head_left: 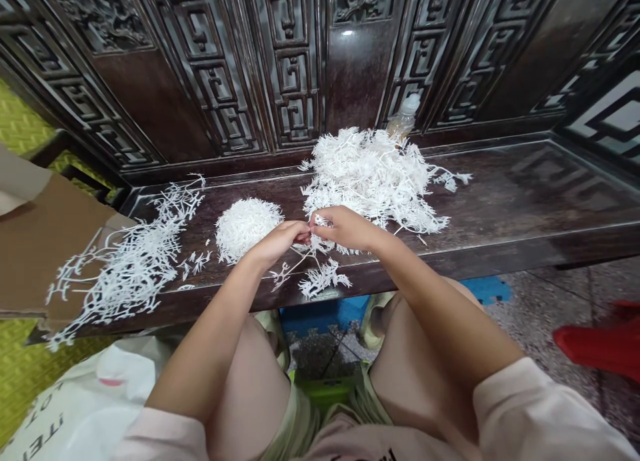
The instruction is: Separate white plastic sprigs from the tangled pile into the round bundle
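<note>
My left hand (pixel 278 241) and my right hand (pixel 343 226) meet over the front of a dark wooden bench (pixel 525 207), both pinched on the same white plastic branch piece (pixel 320 277) whose feathery end hangs toward the bench edge. A big tangled heap of white branch pieces (pixel 373 177) lies just behind my right hand. A round mound of small white bits (pixel 247 226) sits just left of my left hand. Stripped white stems (pixel 135 257) are spread along the bench's left end.
A carved dark wooden backrest (pixel 295 67) rises behind the bench. A plastic bottle (pixel 404 117) stands behind the heap. A brown cardboard box (pixel 45 247) is at the left, a white bag (pixel 80 401) below it, a red object (pixel 600 344) on the floor right.
</note>
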`<state>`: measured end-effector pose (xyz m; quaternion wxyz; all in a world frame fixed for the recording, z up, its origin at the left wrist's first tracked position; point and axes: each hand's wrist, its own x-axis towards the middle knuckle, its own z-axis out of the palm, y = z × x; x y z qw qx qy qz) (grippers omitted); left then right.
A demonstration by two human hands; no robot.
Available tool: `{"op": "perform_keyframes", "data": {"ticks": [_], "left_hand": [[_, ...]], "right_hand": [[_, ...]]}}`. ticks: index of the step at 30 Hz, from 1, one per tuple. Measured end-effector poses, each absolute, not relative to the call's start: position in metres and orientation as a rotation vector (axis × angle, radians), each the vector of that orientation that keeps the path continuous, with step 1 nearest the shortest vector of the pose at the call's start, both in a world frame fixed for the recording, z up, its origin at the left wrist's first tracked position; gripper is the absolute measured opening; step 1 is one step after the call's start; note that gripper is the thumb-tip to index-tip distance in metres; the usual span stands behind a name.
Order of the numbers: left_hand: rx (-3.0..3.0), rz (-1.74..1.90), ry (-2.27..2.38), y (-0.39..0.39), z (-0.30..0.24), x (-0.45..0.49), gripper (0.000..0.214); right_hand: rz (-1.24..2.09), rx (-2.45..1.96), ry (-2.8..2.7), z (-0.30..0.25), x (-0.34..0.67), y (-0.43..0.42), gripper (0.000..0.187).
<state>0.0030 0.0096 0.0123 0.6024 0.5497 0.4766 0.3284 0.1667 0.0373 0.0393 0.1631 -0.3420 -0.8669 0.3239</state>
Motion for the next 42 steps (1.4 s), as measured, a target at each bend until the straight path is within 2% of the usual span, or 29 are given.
{"op": "perform_keyframes", "data": {"ticks": [8, 15, 20, 22, 26, 29, 32, 34, 38, 42], "left_hand": [[1.212, 0.991, 1.100, 0.018, 0.005, 0.012, 0.017], [1.369, 1.018, 1.167, 0.017, 0.006, 0.008, 0.022], [1.577, 0.664, 1.007, -0.009, 0.029, 0.023, 0.026], [1.634, 0.684, 1.058, -0.010, 0.033, 0.021, 0.030], [1.718, 0.885, 1.629, 0.015, 0.021, -0.021, 0.029], [1.669, 0.609, 2.116, 0.034, -0.004, -0.063, 0.030], [1.552, 0.192, 2.387, 0.041, -0.030, -0.085, 0.028], [1.495, 0.043, 2.428, 0.042, -0.041, -0.089, 0.025], [1.444, 0.036, 2.479, 0.044, -0.046, -0.089, 0.025], [1.375, 0.096, 2.535, 0.046, -0.041, -0.089, 0.031]], "right_hand": [[0.566, -1.144, -2.442, 0.036, 0.164, 0.041, 0.016], [0.584, -1.297, -2.348, 0.035, 0.153, 0.036, 0.016], [0.633, -1.592, -1.997, 0.024, 0.169, 0.068, 0.018], [0.768, -1.504, -2.004, 0.024, 0.178, 0.078, 0.019], [1.301, -1.314, -2.021, 0.028, 0.181, 0.067, 0.020], [1.586, -1.198, -2.016, 0.029, 0.174, 0.048, 0.016], [1.659, -1.124, -2.013, 0.029, 0.168, 0.040, 0.008], [1.653, -1.138, -1.999, 0.030, 0.168, 0.040, 0.004], [1.693, -1.113, -1.966, 0.030, 0.170, 0.043, 0.012], [1.689, -1.085, -1.952, 0.026, 0.172, 0.043, 0.012]]}}
